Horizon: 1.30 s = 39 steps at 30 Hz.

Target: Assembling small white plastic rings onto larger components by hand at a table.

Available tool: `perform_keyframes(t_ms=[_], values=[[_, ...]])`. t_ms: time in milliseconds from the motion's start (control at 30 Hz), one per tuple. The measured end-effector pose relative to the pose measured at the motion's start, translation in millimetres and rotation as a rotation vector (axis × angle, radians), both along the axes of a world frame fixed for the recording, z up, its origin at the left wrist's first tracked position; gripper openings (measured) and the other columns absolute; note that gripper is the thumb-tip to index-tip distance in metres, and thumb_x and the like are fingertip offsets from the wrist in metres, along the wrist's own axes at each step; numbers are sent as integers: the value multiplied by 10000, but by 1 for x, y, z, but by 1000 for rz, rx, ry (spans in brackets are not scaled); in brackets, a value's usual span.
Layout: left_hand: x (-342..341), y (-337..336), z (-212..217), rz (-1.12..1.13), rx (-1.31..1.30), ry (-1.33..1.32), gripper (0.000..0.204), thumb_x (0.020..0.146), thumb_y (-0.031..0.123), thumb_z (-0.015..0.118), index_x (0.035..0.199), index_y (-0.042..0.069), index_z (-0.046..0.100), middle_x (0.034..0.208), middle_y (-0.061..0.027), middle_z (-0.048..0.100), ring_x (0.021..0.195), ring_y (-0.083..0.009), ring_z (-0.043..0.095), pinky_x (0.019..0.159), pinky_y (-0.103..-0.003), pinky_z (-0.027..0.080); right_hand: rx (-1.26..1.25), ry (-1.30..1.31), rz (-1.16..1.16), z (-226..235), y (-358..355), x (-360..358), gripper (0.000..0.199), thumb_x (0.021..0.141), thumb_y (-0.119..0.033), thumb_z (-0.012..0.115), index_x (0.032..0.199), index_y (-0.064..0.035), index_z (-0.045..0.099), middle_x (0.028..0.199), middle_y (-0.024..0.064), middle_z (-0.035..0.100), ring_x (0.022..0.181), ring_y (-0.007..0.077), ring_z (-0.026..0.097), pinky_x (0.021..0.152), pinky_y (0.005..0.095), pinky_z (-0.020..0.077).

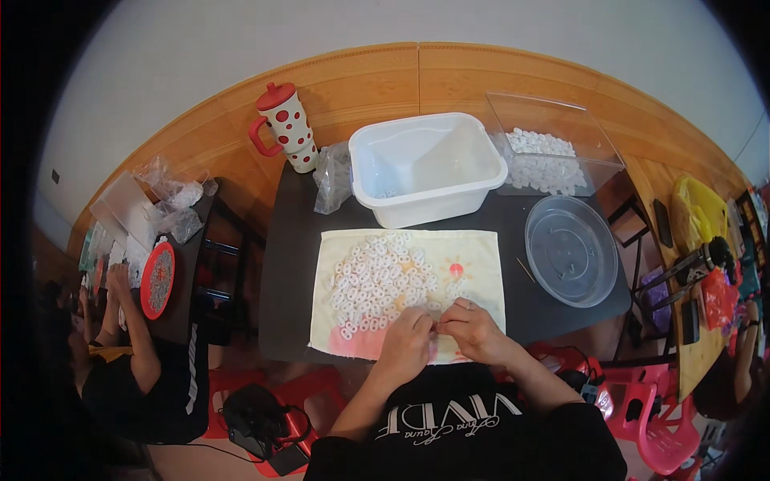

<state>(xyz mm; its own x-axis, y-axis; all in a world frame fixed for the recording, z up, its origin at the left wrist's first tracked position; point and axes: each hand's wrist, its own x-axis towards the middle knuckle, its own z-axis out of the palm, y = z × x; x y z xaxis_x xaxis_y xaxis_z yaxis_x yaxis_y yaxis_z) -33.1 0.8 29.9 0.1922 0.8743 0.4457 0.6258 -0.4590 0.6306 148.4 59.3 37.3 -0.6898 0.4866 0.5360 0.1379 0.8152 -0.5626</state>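
Many small white pieces with holes lie heaped on a pale yellow cloth in front of me. My left hand and my right hand meet at the cloth's near edge, just right of the heap's lower end. Both have their fingers pinched together, thumbs and fingertips close to each other. Whatever sits between the fingertips is too small and too covered to name. A few loose white pieces lie just beyond my right hand.
Behind the cloth stands a white tub, with a spotted tumbler and a plastic bag to its left. A clear box holds white pieces at back right. A round clear lid and thin stick lie right. Another person works left.
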Motion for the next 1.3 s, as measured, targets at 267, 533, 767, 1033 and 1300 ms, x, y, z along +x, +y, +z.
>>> perform_keyframes(t_ms=[267, 533, 767, 1033, 1300], values=[[0, 4, 2, -10, 23, 29, 146, 678, -42, 635, 801, -12, 562, 847, -154, 547, 822, -354, 576, 669, -432, 486, 2, -16, 9, -2, 2, -1, 303, 593, 95, 625, 872, -6, 683, 853, 89, 600, 789, 283, 561, 717, 357, 477], [0, 3, 2, -9, 26, 52, 163, 649, -35, 638, 788, -2, 559, 838, -142, 542, 815, -344, 580, 656, -427, 487, 58, -48, 12, -2, 1, -1, 270, 608, 56, 640, 865, -18, 678, 830, 87, 582, 783, 273, 559, 737, 350, 470], [-2, 2, 1, -6, 25, 11, 154, 700, -52, 648, 835, -18, 582, 864, -151, 560, 827, -354, 583, 687, -421, 487, 5, -16, -3, -11, 3, 1, 289, 602, 61, 637, 878, -19, 677, 829, 97, 613, 782, 279, 590, 739, 363, 485], [-1, -3, -2, -12, 107, -50, 166, 755, -35, 640, 919, -40, 624, 886, -153, 584, 823, -357, 580, 690, -428, 483, 96, -14, -60, -6, -5, 2, 343, 578, 53, 646, 917, 4, 657, 890, 117, 612, 795, 310, 585, 713, 379, 488], [0, -1, 0, -26, 107, -3, 137, 687, -38, 623, 815, -13, 580, 846, -137, 543, 791, -334, 561, 661, -416, 475, 165, -123, -21, -6, -10, 0, 238, 629, -3, 612, 866, -7, 591, 887, 127, 505, 841, 323, 504, 752, 414, 435]])
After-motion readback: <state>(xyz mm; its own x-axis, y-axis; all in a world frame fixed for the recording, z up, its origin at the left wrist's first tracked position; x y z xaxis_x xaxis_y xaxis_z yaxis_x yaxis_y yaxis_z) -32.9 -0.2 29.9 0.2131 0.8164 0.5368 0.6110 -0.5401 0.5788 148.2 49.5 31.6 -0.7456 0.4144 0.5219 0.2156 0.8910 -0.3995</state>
